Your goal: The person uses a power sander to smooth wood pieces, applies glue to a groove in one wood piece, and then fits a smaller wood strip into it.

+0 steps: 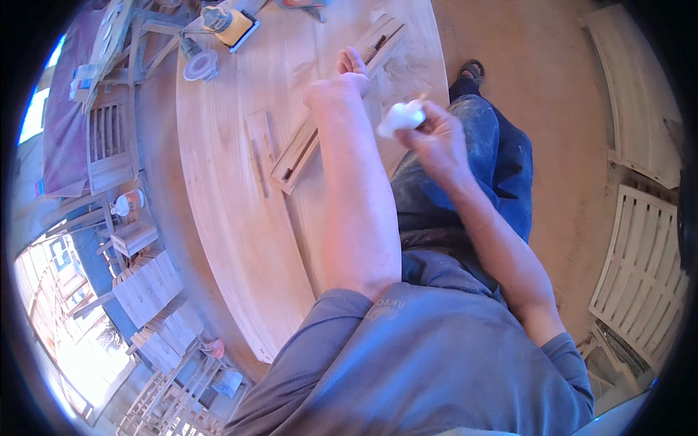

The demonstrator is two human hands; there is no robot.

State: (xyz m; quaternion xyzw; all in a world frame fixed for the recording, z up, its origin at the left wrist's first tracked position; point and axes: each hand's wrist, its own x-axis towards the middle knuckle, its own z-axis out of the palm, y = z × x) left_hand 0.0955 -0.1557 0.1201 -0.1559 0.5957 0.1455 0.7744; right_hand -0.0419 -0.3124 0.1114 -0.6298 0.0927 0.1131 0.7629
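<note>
My right hand (440, 142) is closed on a soft-looking white wad (402, 119), pinched between thumb and fingers above my thigh, just off the edge of the wooden panel. Across that panel (240, 240) lies a long, narrow wooden piece (297, 158), set diagonally, with a dark slot near each end. Over the middle of this piece reaches my left forearm. My left hand (347, 78) is beside it with some fingers loosely extended and nothing visible in them; part of the hand is hidden behind the wrist. Thin wooden strips (260, 149) lie left of the slotted piece.
A yellow and black power sander (227, 27) stands at the panel's far left, near a clear round-ended container (200, 65). Slatted wooden panels (640, 261) lean at the right. Wooden frames, a stool-like rack and a white tub (128, 203) are on the left.
</note>
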